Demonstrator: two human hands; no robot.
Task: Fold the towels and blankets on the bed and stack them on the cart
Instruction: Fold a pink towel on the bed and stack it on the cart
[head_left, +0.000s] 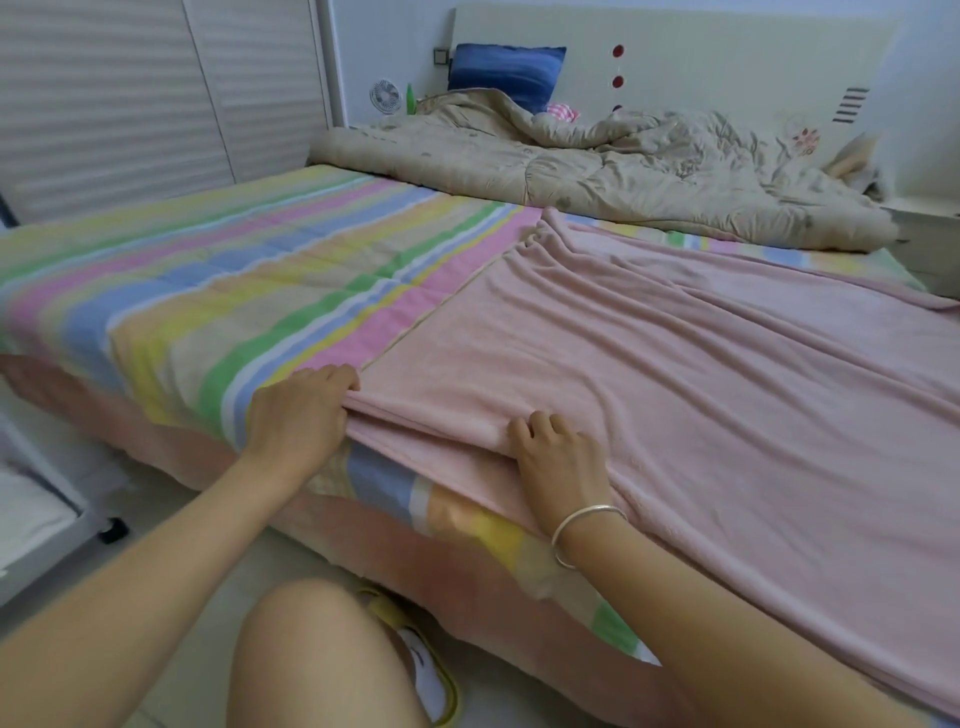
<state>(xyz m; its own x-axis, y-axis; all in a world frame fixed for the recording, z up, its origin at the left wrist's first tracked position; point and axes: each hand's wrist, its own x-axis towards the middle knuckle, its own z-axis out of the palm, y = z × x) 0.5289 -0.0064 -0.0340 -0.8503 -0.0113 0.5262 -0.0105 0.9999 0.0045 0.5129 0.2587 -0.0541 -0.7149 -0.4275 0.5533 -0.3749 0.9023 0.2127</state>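
One blanket (675, 389), in left hand (298, 415), right hand (558, 462)

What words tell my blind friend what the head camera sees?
The left hand and right hand grip the near edge of a pink blanket spread on a striped bed. A rumpled beige quilt and blue pillow lie at the far end.

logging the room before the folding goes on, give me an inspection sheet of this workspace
surface: striped bed, sheet lying flat.
job's things: pink blanket spread over the bed's right side, wrinkled; white wheeled frame at far left, possibly the cart.
clutter: beige quilt bunched at the head end, blue pillow behind it.
hands: left hand and right hand both grip the blanket's near edge.
cables: nothing seen
surroundings: slatted wardrobe, headboard, small fan, yellow slipper on the floor.
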